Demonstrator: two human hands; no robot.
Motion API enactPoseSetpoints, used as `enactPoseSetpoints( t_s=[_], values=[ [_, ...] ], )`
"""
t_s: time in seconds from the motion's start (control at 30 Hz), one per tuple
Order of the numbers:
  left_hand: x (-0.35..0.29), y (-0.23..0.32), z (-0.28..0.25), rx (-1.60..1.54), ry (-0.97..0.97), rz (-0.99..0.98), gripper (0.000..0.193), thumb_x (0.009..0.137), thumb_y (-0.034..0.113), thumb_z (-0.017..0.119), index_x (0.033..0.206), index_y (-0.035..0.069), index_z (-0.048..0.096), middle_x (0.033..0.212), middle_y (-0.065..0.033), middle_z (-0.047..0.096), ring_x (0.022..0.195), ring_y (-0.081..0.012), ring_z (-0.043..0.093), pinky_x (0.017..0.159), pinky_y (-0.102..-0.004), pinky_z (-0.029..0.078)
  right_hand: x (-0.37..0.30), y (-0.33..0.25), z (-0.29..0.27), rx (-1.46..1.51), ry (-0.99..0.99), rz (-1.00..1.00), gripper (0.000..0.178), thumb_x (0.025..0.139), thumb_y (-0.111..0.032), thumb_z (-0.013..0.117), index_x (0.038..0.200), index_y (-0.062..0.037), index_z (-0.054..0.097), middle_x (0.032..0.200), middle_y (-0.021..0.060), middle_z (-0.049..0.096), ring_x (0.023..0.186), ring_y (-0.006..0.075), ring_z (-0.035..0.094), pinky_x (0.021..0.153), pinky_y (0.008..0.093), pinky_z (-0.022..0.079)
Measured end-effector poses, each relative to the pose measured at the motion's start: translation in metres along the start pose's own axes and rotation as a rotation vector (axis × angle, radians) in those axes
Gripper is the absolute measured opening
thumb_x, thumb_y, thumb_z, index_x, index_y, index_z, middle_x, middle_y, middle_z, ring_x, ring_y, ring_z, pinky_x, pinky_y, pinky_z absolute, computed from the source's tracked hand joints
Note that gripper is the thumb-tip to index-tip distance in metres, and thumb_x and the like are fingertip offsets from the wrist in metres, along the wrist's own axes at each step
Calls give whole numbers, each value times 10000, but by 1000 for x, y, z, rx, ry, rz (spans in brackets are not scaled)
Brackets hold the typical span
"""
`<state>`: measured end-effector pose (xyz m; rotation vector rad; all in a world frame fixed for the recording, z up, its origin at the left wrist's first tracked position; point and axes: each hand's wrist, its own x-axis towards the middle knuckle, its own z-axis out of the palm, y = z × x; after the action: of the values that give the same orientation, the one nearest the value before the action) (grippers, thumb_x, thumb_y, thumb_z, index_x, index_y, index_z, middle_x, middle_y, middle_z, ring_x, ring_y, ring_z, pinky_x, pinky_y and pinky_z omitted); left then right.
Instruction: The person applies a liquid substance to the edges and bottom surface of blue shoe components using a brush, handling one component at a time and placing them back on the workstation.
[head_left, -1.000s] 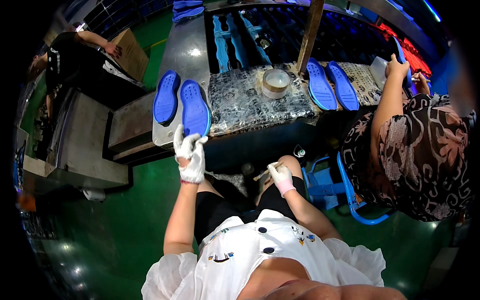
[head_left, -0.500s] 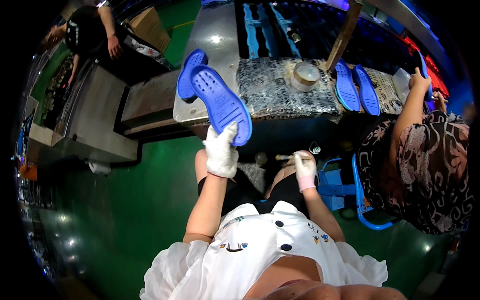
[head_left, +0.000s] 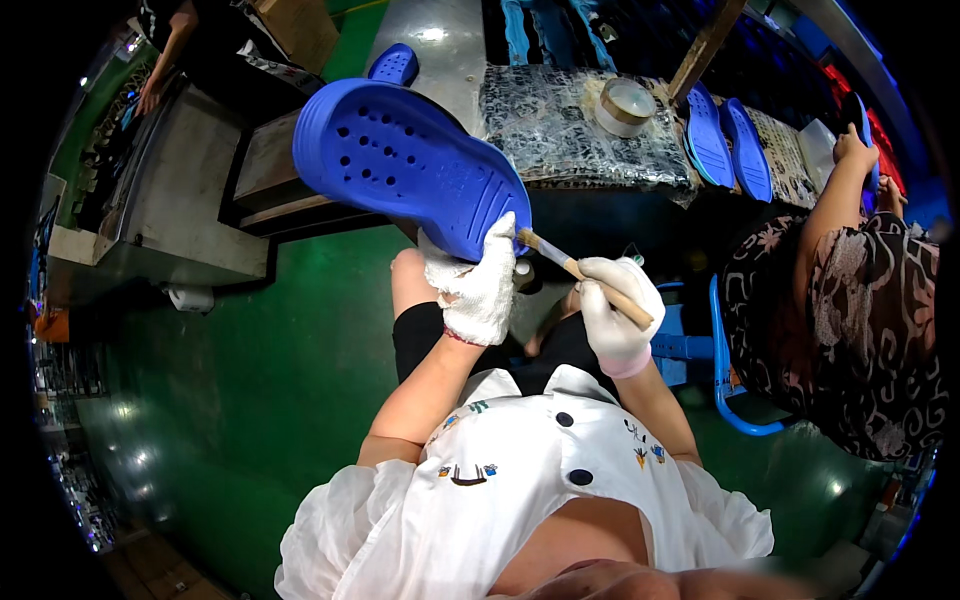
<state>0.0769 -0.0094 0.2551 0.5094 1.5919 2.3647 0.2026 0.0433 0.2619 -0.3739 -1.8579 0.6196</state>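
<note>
A blue shoe sole (head_left: 400, 165) with rows of small holes is held up by its narrower end in my left hand (head_left: 478, 285). The gloved thumb lies on top of it and the fingers are beneath. My right hand (head_left: 618, 310), also in a white glove, pinches the wooden handle of a brush (head_left: 565, 263). The bristles meet the edge of the sole beside my left thumb. Behind the held sole, another blue sole (head_left: 394, 64) lies on the metal bench.
A bench (head_left: 545, 130) covered in plastic film carries a round tub (head_left: 625, 106). Past a rusty post (head_left: 706, 52), two blue soles (head_left: 725, 145) lie side by side. To the right a co-worker (head_left: 830, 330) sits on a blue chair (head_left: 725, 370). Another person (head_left: 215, 55) stands far left.
My left hand has brought the sole nearer and tilted it leftward. My right hand has risen from the knee, bringing the brush to the sole's edge.
</note>
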Motion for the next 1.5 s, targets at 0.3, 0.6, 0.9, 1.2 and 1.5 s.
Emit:
enactPoseSetpoints(
  t_s=[0.3,0.6,0.9,1.2,1.5],
  values=[
    [-8,11,6,10,13,-40,486,766,82,719,1149,7,429,932,-102,593,686,-133,601,502,-244,532,6,-4,-6,-63,-21,7,195,642,91,627,799,-24,621,671,69,622,502,204,537,487,282,426],
    [-4,1,4,-7,8,-76,568,737,-23,708,1220,44,416,1144,-92,534,995,-170,562,854,-319,506,9,-3,-8,-75,-34,2,207,630,94,615,788,-39,630,653,66,622,504,201,547,478,271,427],
    [5,-26,-8,46,-93,103,529,744,-47,684,1209,54,452,1141,-90,548,990,-183,573,845,-324,516,9,-1,-5,-99,-34,25,174,612,79,610,729,-49,618,647,48,613,499,187,546,462,271,423],
    [10,-23,10,48,-61,84,488,761,-23,680,1191,42,458,1106,-75,556,936,-143,574,817,-292,499,-23,43,-19,73,205,291,122,719,81,555,790,4,618,679,80,611,523,149,550,484,267,437],
    [-17,-33,95,-19,-855,-736,290,811,80,650,1068,26,529,862,-71,616,629,-119,599,436,-207,449,-148,153,3,2,278,823,153,849,-147,574,859,-5,627,715,112,614,651,229,597,609,346,465]
  ],
)
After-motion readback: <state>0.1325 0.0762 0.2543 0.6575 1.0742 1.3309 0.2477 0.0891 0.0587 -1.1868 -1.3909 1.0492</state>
